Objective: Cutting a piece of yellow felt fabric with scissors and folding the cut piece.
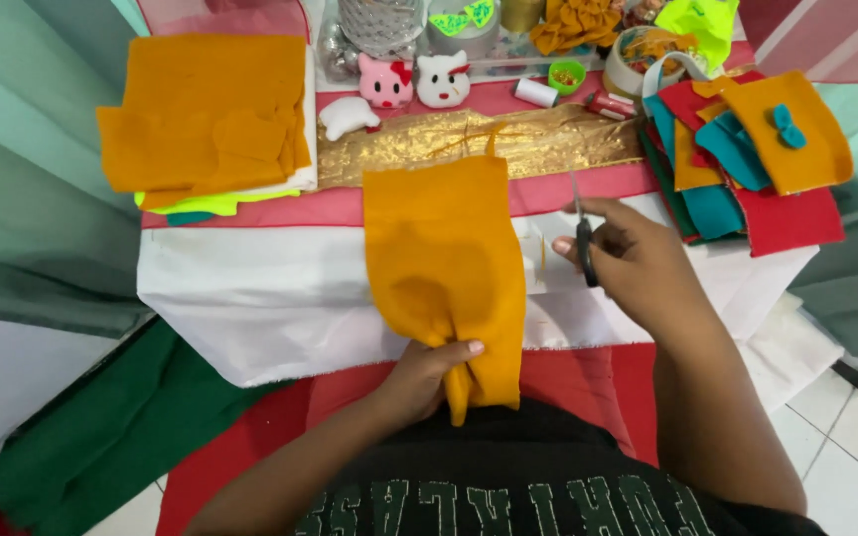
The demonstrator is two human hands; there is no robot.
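Observation:
My left hand point(427, 375) pinches the bunched lower end of an orange felt piece point(444, 258), which stands up flat in front of me over the white cloth point(250, 298). My right hand point(633, 263) grips a small pair of scissors point(583, 243) with black handles, blades pointing up and away, just right of the felt and apart from it.
A stack of orange felt point(206, 109) lies at the back left. Gold fabric point(479, 139) stretches across the middle. Red, teal and orange felt pieces point(757, 159) pile at the right. Two small cat-shaped figures point(414, 81), a thread spool point(535, 92) and tape rolls point(643, 55) sit at the back.

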